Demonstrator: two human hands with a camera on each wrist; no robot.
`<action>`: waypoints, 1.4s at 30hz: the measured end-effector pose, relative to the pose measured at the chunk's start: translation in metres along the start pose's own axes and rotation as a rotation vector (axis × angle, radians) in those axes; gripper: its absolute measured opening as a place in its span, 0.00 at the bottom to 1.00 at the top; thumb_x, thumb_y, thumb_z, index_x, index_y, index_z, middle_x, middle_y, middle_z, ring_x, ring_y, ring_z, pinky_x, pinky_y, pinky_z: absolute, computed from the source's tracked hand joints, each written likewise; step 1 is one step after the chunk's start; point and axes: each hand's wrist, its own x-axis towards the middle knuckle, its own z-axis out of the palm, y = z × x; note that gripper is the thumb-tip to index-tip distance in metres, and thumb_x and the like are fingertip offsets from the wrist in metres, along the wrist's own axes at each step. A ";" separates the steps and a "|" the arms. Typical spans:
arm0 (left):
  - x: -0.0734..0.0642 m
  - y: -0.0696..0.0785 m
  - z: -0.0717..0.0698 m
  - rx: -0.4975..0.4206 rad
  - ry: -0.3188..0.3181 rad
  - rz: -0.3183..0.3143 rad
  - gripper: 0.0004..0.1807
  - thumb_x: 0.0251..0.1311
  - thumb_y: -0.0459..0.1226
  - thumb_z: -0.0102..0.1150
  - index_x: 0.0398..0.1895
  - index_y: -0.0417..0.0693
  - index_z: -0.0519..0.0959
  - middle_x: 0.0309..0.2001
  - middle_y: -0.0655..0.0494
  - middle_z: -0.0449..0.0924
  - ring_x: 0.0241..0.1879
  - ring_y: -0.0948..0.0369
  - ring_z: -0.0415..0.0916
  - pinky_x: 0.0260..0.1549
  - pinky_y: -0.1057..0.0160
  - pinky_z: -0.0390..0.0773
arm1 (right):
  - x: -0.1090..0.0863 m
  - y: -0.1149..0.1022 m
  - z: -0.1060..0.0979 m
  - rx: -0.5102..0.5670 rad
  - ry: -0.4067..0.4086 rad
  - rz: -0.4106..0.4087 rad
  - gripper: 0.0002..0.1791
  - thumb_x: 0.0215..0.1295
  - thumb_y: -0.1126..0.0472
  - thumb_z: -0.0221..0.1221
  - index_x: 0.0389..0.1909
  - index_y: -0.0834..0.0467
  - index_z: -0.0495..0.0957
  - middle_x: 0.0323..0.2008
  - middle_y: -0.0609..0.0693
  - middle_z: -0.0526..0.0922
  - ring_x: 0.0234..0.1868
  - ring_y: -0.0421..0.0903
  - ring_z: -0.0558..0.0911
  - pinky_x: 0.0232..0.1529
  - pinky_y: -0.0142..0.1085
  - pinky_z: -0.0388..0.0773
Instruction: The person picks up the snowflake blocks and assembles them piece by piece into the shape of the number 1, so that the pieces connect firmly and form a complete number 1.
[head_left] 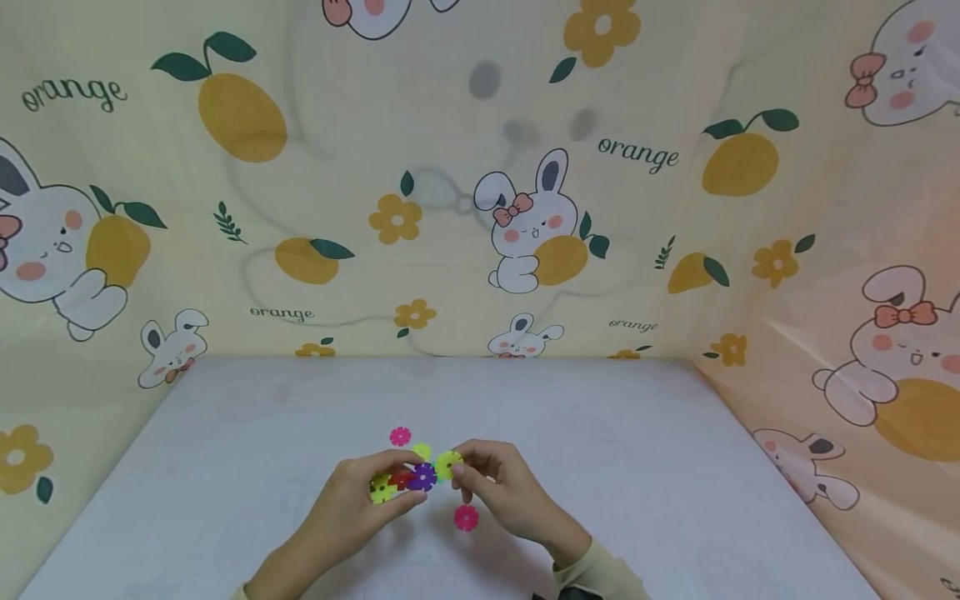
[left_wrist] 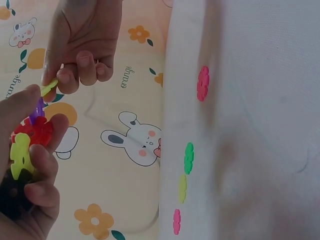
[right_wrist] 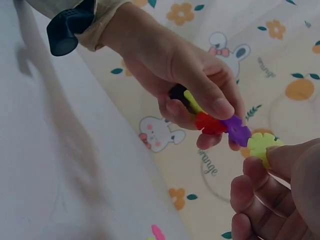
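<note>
My left hand [head_left: 348, 500] grips a short chain of joined notched plastic discs, flower-shaped building pieces. The chain runs from a black disc [right_wrist: 178, 93] near the palm through a yellow disc [head_left: 382, 488] and a red disc [head_left: 401, 481] to a purple disc [head_left: 423, 477] at the fingertips. Between thumb and fingers, my right hand [head_left: 506, 487] pinches another yellow disc [right_wrist: 262, 147] right at the purple disc's outer edge. Both hands are raised above the white table, facing each other. Fingers partly cover the black disc.
On the white table [head_left: 622, 483] lie loose discs: a pink one [head_left: 401, 436], a yellow one [head_left: 422, 451] and a green one [left_wrist: 189, 158] beyond the hands. A second pink disc [head_left: 467, 518] lies nearer, below the right hand. Patterned cloth [head_left: 450, 275] surrounds the table.
</note>
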 end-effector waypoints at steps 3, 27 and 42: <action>0.000 0.000 0.000 -0.014 -0.002 -0.010 0.19 0.53 0.49 0.76 0.48 0.56 0.86 0.40 0.62 0.89 0.38 0.68 0.81 0.41 0.76 0.79 | 0.000 -0.002 0.001 -0.006 -0.003 0.010 0.10 0.76 0.65 0.53 0.43 0.65 0.82 0.31 0.68 0.80 0.26 0.33 0.77 0.34 0.32 0.80; 0.000 0.004 0.001 0.005 0.039 -0.028 0.19 0.52 0.49 0.77 0.45 0.57 0.86 0.34 0.65 0.87 0.34 0.70 0.77 0.36 0.73 0.78 | -0.002 -0.009 0.010 -0.111 0.008 0.111 0.13 0.78 0.59 0.52 0.47 0.58 0.85 0.35 0.63 0.85 0.29 0.34 0.79 0.34 0.30 0.78; 0.000 0.006 0.002 0.051 0.025 -0.054 0.18 0.49 0.51 0.78 0.42 0.58 0.86 0.33 0.67 0.87 0.37 0.67 0.78 0.39 0.72 0.77 | -0.002 -0.005 0.011 -0.108 -0.018 0.103 0.12 0.78 0.62 0.52 0.42 0.59 0.85 0.33 0.63 0.84 0.27 0.33 0.80 0.24 0.33 0.79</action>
